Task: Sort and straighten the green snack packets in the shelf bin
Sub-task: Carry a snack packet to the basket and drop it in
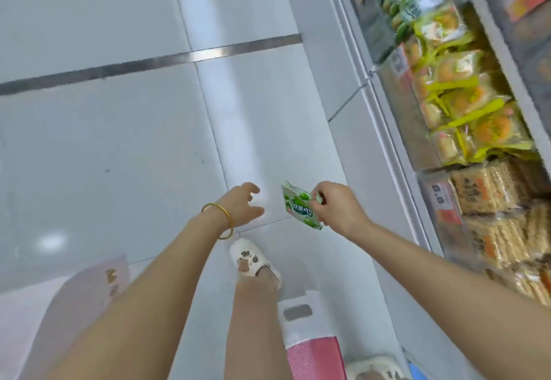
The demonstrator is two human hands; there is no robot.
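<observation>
Slippers (253, 260) in white are being worn on the pale tiled floor (119, 141), out from the foot of the shelf (378, 129), and a pink-and-white bag (313, 347) is being seen between them. Just out from the shelf front, a green snack packet (299, 209) is being pinched by the right hand (340, 206): thumb and curled fingers are being closed on the packet edge facing the shelf, and the packet is being held tilted in the air, outside the shelf. The left hand (241, 205), on the side of the packet away from the shelf, is being held with fingers spread and loosely curved, near the packet but apart from it, and nothing is being gripped by it; a gold bangle (219, 220) is being worn at its wrist. At the nearest part of the shelf, brown biscuit packs (492, 218) are being displayed behind a price tag (441, 200). Farther along the shelf, yellow-wrapped packs (465, 102) are being shown lying at mixed angles. At the far end of the shelf, green packets (396, 3) are being stored, too blurred for detail. A dark strip (149, 63) is being seen crossing the floor to the shelf base.
</observation>
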